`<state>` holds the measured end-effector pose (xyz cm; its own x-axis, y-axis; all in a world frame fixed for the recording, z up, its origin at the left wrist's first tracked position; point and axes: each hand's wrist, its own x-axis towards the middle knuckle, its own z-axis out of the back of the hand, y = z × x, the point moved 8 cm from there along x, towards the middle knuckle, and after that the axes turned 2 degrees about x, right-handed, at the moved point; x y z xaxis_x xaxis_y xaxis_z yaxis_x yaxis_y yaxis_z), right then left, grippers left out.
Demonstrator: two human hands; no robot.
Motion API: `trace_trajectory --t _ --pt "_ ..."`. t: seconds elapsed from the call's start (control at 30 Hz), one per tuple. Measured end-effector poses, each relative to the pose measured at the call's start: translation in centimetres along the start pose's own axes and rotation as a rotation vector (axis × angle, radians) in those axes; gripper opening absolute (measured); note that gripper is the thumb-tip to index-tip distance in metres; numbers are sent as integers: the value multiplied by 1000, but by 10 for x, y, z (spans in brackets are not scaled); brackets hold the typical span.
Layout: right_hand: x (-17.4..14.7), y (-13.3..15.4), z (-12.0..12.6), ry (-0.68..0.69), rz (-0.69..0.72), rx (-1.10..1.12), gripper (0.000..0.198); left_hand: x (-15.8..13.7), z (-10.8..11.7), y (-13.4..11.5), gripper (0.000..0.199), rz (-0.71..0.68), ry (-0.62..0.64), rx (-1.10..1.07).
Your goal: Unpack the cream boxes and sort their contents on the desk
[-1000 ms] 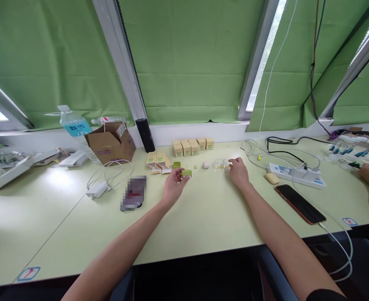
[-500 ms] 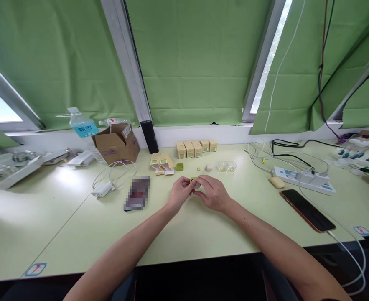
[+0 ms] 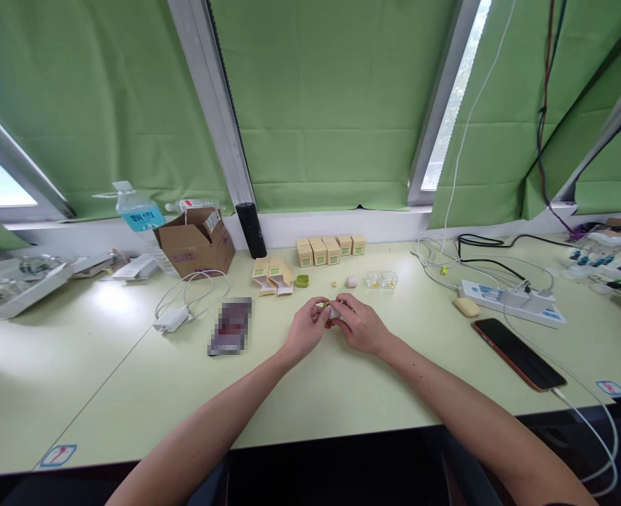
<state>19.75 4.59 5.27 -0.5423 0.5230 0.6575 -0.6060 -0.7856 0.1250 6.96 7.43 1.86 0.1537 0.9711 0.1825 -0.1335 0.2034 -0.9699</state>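
Note:
Above the middle of the table, my left hand (image 3: 306, 327) and my right hand (image 3: 363, 326) meet fingertip to fingertip. Both are closed around a small white and green piece (image 3: 334, 313), mostly covered by the fingers, so its kind is unclear. Just beyond them lie a small whitish block (image 3: 351, 282) and a tiny yellowish part (image 3: 334, 284). A green square cup (image 3: 302, 281) stands to their left. Two clear plastic cups (image 3: 381, 281) with small yellow parts inside sit to the right.
Several small tan boxes (image 3: 318, 251) stand at the back, and opened ones (image 3: 271, 275) lie left of them. A cardboard box (image 3: 197, 242) and black cylinder (image 3: 251, 230) are farther left. A phone (image 3: 519, 353), power strip (image 3: 510, 303) and cables occupy the right. Another person's hand shows far right.
The piece between my fingers has turned, and more of its white side shows. My right fingers have shifted slightly on it. The things on the table stay put.

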Motion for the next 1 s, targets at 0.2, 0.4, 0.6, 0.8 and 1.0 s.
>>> trace_trajectory --t 0.2,0.4,0.6,0.8,1.0 --pt "-2 -5 -1 -15 -23 -17 28 -2 -4 -1 37 -1 42 21" --pt "-2 -5 -3 8 -16 -19 28 -4 -2 -3 31 28 10 77" --pt "-1 -4 -2 -19 -12 -7 27 -6 -2 -9 26 63 3 103" --pt "4 -1 -3 2 -70 7 20 -4 -1 -11 22 38 -2 272" --pt "3 -10 -4 23 -152 98 18 -1 1 -7 27 27 5 271"
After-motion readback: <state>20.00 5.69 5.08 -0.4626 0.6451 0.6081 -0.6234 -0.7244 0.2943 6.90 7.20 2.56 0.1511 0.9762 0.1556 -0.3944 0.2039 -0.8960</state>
